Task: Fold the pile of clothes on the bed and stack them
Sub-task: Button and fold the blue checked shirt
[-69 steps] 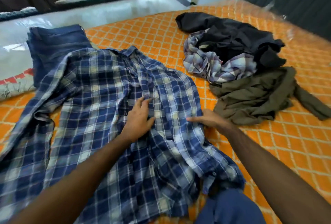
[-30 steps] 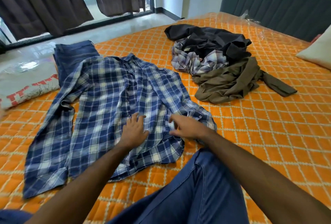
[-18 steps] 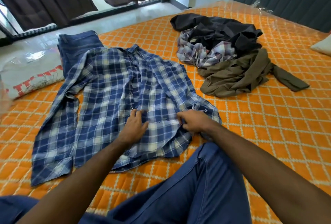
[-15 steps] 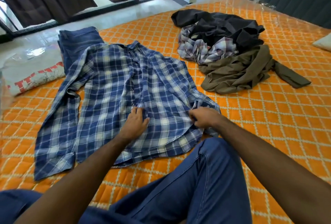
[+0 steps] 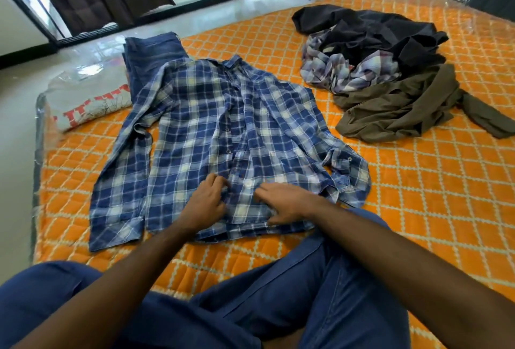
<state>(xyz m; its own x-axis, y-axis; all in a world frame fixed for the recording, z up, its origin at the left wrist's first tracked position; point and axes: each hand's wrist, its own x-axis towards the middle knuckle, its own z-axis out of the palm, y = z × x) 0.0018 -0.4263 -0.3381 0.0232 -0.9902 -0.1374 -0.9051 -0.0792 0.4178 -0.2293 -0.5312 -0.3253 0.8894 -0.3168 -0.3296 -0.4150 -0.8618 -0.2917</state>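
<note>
A blue plaid shirt (image 5: 223,136) is pressed flat by the left hand (image 5: 204,203) and right hand (image 5: 284,203), grips relaxed; wrinkles should be smoothed outward before folding.

Blue plaid shirt (image 5: 211,131) flat on orange bed (image 5: 418,195); left hand (image 5: 207,202) and right hand (image 5: 287,202) rest near hem; crumpled clothes pile (image 5: 390,75) far right.

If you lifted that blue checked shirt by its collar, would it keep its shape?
Probably not. The blue checked shirt lies flat and rumpled on the bed, so it would likely droop. Its cuff is already bunched, suggesting thin, light cloth.
</note>
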